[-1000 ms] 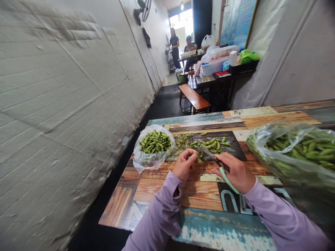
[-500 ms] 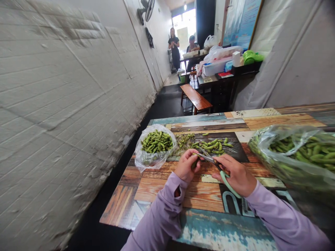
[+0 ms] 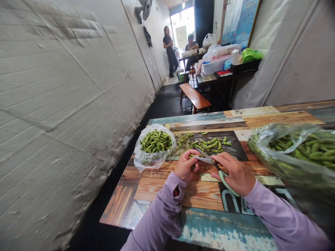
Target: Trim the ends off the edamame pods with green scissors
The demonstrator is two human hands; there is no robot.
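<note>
My left hand (image 3: 186, 165) is closed around a green soybean pod (image 3: 193, 166), mostly hidden by the fingers. In my right hand (image 3: 237, 173) are scissors (image 3: 224, 179) with pale green handles, their blades parted and reaching to the left fingertips. Just beyond the hands, loose pods (image 3: 213, 144) lie on the table beside a heap of small trimmings (image 3: 183, 140). To the left, a clear plastic bag (image 3: 143, 162) stands open, full of pods. A larger clear bag (image 3: 282, 167) at the right also holds many pods.
The patchwork-patterned table (image 3: 146, 190) runs close to a white wall (image 3: 65, 104) on the left. Beyond it stand a wooden bench (image 3: 195, 96) and a dark table carrying a white plastic box (image 3: 213, 67). Two people are at the back, one standing (image 3: 170, 50), one seated (image 3: 192, 44).
The scissor blades have spread wider near the left fingertips. Both hands stay nearly in place. The standing person at the back has turned and shifted slightly left.
</note>
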